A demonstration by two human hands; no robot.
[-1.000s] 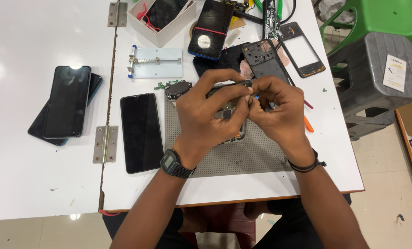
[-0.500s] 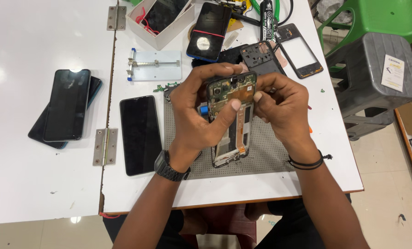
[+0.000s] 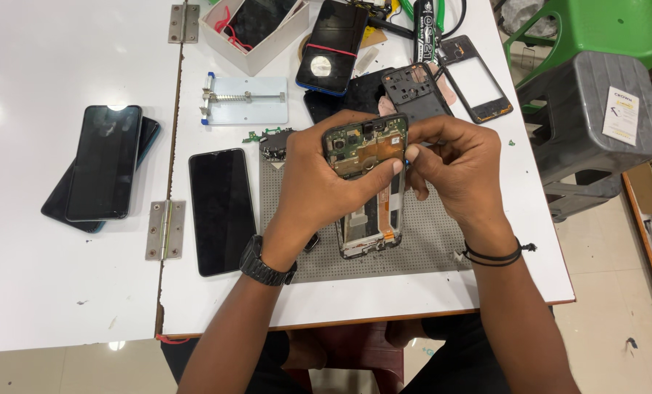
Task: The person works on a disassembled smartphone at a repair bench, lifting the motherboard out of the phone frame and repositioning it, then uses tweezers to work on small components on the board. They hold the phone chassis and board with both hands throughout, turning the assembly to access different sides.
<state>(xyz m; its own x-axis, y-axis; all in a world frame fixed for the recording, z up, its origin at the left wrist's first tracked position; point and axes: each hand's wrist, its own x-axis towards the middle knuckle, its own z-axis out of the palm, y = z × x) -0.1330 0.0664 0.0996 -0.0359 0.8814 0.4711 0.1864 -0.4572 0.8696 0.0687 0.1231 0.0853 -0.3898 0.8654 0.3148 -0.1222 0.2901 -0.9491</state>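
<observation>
An opened phone (image 3: 366, 182) with its back cover off, green circuit board exposed at the top, is held upright above the grey work mat (image 3: 428, 244). My left hand (image 3: 319, 182) grips it from the left, thumb across the board. My right hand (image 3: 457, 168) touches the phone's upper right edge with pinched fingers; whatever small thing sits between them is hidden. A black watch is on my left wrist, a black band on my right.
A black phone (image 3: 221, 210) lies left of the mat, two stacked phones (image 3: 103, 171) farther left. Behind are a metal holder (image 3: 242, 100), a white box (image 3: 257, 25), a dark phone (image 3: 335, 47), phone frames (image 3: 478, 79) and tools. Stools (image 3: 596, 109) stand right.
The phone, first hidden low between both hands, has been raised and turned so its open back faces the camera. My right hand has shifted to its upper right corner.
</observation>
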